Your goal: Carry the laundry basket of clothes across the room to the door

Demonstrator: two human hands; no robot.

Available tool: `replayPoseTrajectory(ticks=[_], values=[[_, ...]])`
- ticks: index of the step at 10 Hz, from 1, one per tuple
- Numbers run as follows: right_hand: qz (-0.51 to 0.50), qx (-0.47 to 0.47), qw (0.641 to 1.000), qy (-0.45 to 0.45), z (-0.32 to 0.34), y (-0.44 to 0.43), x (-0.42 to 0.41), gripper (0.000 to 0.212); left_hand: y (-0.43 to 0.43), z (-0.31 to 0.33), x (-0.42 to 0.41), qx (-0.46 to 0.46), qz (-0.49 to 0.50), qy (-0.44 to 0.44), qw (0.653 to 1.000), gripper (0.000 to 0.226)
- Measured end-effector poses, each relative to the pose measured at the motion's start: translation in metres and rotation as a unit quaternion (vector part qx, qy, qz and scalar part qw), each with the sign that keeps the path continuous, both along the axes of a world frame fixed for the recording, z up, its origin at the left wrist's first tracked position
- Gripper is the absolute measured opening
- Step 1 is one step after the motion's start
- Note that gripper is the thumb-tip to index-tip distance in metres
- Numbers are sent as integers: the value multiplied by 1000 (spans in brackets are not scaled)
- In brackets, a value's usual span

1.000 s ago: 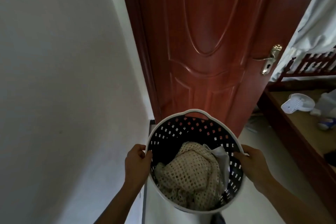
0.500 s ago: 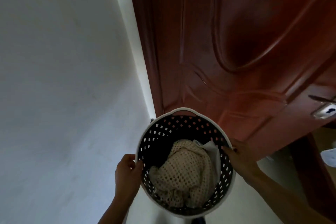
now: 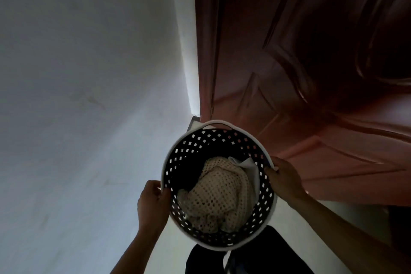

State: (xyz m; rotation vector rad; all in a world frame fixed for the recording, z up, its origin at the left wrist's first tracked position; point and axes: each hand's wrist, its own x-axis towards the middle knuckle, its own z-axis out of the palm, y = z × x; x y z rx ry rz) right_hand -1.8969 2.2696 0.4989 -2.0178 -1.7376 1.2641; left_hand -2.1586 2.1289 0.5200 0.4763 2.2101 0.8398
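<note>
A round laundry basket [image 3: 189, 147] with a white rim and dark perforated wall hangs in front of me, low in the head view. Inside lies a cream crocheted garment [image 3: 219, 193] with a pale cloth [image 3: 250, 168] tucked beside it. My left hand [image 3: 152, 203] grips the rim on the left side. My right hand [image 3: 283, 179] grips the rim on the right side. The brown panelled door [image 3: 300, 73] stands directly behind the basket, very close to its far handle.
A white wall [image 3: 89, 95] fills the left half and meets the door frame [image 3: 203, 40] at a corner just beyond the basket. My dark trouser legs [image 3: 249, 256] show below the basket. Pale floor lies beneath.
I have moved closer to the door and the corner; the door handle and the bed at the right have left the view. Both hands keep their hold on the basket rim.
</note>
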Motion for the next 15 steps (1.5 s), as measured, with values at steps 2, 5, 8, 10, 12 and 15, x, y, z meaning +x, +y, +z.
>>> replayPoseTrajectory(ticks=[2, 5, 8, 10, 12, 15], values=[[79, -51, 992, -81, -86, 41, -28, 32, 9, -76, -5, -81, 34, -4, 996, 17], [247, -79, 947, -192, -281, 95, -74, 25, 18, -267, -8, -179, 142, -55, 972, 27], [331, -32, 907, -258, -483, 139, -128, 31, 46, -480, -39, -179, 177, -130, 959, 19], [356, -20, 891, -280, -554, 147, -134, 35, 56, -561, -47, -192, 164, -98, 963, 6], [377, 23, 887, -266, -581, 145, -135, 32, 60, -591, -42, -217, 118, -23, 969, 19], [444, -42, 847, -289, -534, 169, -140, 39, 50, -541, -44, -252, 85, -140, 954, 29]])
